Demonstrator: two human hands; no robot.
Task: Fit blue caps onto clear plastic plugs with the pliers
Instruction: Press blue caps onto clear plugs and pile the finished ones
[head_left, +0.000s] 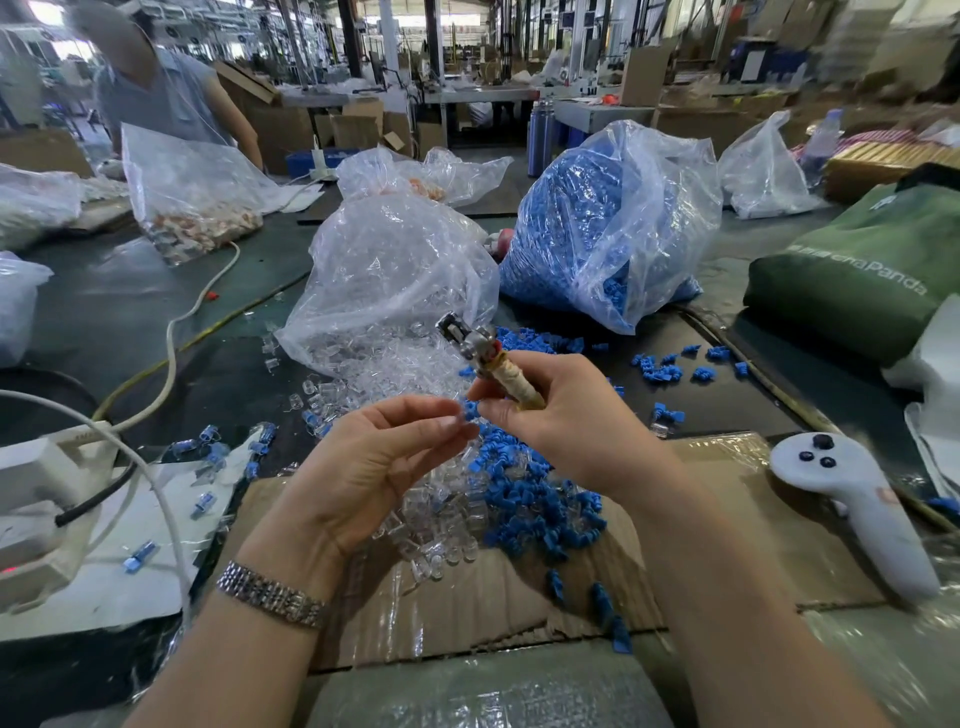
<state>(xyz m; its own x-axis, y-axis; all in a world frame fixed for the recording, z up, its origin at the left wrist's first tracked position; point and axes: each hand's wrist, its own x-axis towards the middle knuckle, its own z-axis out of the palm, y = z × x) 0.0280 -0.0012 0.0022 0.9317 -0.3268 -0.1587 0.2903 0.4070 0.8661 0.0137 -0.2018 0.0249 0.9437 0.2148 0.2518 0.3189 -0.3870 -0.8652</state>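
The pile of loose caps and plugs (498, 499) lies on the cardboard sheet (701, 545), which lies on the desk (130, 312). Just above the pile, the left hand (374, 467) is on the left and the right hand (561, 415) is on the right. The pliers (488, 358) are in the right hand. Behind the pile sits the bag of plugs (395, 280). Behind the pile and to the right sits the bag of caps (608, 228). Right of the pile, on the cardboard sheet, lies the controller (852, 499). Left of the pile run the cables (171, 358).

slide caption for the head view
Right hand grips pliers; left hand pinches a clear plug above loose caps.
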